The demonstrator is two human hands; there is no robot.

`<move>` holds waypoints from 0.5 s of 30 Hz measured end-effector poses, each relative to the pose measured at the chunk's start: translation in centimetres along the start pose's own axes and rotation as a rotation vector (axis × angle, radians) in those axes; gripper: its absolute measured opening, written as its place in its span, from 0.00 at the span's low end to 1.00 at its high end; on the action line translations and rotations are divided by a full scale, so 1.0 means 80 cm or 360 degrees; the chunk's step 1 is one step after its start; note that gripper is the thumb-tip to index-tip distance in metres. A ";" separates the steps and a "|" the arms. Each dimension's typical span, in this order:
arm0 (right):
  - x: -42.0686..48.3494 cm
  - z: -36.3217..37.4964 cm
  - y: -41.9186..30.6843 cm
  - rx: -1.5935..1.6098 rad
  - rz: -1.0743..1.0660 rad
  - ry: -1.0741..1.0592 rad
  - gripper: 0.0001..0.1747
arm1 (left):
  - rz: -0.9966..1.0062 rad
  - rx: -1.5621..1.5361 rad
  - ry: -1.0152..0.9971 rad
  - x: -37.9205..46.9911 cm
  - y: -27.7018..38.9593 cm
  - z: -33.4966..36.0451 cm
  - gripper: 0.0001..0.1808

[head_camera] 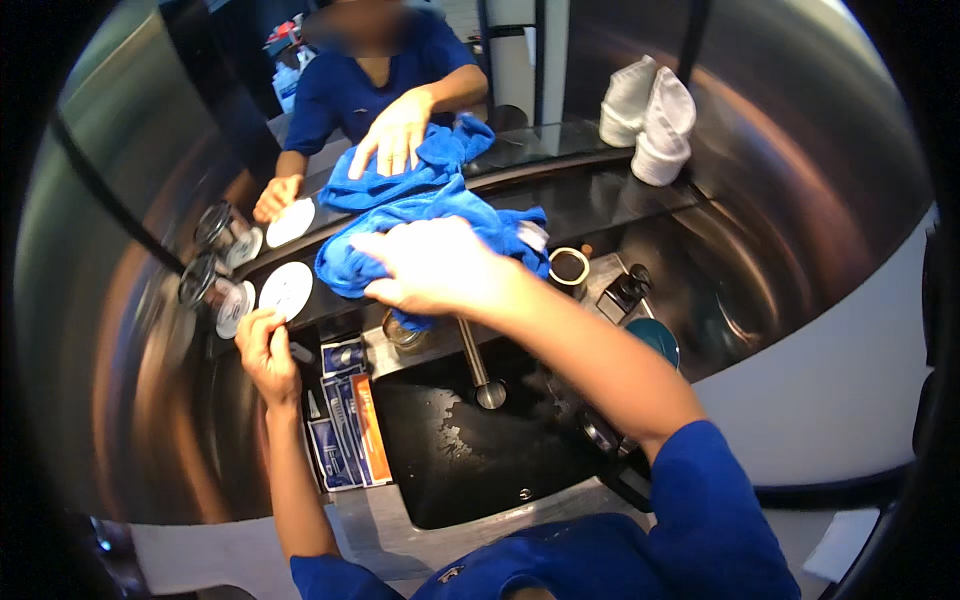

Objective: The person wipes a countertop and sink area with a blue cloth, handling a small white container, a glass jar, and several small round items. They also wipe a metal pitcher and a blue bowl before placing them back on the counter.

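Note:
My left hand [270, 356] pinches the lower edge of a white round paper disc [289, 281], held at the left end of a dark shelf [600, 195] below the mirror. My right hand [435, 262] lies spread over a bunched blue cloth [480, 206] on that shelf, pressing on it. One end of the cloth hangs over the shelf's front edge, and a white tag shows on its right side. Just left of the disc are a drinking glass [201, 279] and another white round disc [236, 309]. Both hands and the cloth are mirrored behind.
Below is a black sink [465, 450] with a metal faucet [472, 349]. Packaged sachets [349, 420] fill a tray on its left. A glass jar [403, 328], a light-rimmed jar [568, 266], a black pump bottle [626, 292] and a teal dish [654, 339] stand behind; a rolled white towel [664, 131] stands right.

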State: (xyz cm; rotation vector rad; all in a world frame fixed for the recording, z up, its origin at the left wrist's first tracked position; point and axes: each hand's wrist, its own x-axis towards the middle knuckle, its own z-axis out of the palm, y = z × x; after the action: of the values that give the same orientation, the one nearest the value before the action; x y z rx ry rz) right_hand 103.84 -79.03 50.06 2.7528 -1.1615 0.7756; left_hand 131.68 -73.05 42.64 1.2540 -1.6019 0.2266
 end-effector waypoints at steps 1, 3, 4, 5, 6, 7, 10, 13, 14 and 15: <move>-0.005 -0.026 0.027 0.0138 0.0129 -0.0257 0.31 | 0.0006 0.0043 -0.0070 0.000 0.004 -0.013 0.07; -0.041 -0.047 0.105 0.0001 0.0532 -0.0085 0.24 | 0.0350 0.0289 -0.0056 0.017 0.044 -0.026 0.07; -0.049 -0.047 0.115 -0.0063 0.0645 0.0028 0.24 | 0.0420 0.0094 0.0014 0.037 0.076 -0.020 0.08; -0.058 -0.045 0.115 -0.0115 0.0746 0.0133 0.23 | 0.0479 -0.0086 0.0082 0.060 0.117 -0.007 0.08; -0.056 -0.036 0.092 -0.0278 0.0717 0.0154 0.21 | 0.0428 -0.0242 -0.0021 0.082 0.165 0.016 0.08; -0.047 -0.041 0.061 -0.0123 0.0596 0.0071 0.23 | 0.0386 -0.0362 -0.0105 0.104 0.218 0.044 0.08; -0.031 -0.011 0.012 0.0087 0.0097 0.0100 0.24 | -0.0282 -0.1109 -0.0792 0.132 0.371 0.189 0.23; -0.024 0.003 0.007 0.0341 -0.0046 0.0050 0.24 | -0.0622 -0.0810 -0.0888 0.117 0.449 0.339 0.51; -0.022 -0.002 0.009 0.0415 -0.0070 0.0119 0.23 | -0.0679 -0.0772 -0.0761 0.111 0.467 0.373 0.55; -0.020 0.012 0.008 0.0537 -0.0105 0.0175 0.22 | -0.0717 -0.0629 -0.0561 0.099 0.462 0.410 0.55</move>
State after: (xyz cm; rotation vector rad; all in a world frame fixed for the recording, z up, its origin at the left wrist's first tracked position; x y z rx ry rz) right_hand 102.82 -78.67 48.38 2.9436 -0.9938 1.1969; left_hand 83.38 -83.74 49.92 1.3442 -1.5046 -0.5958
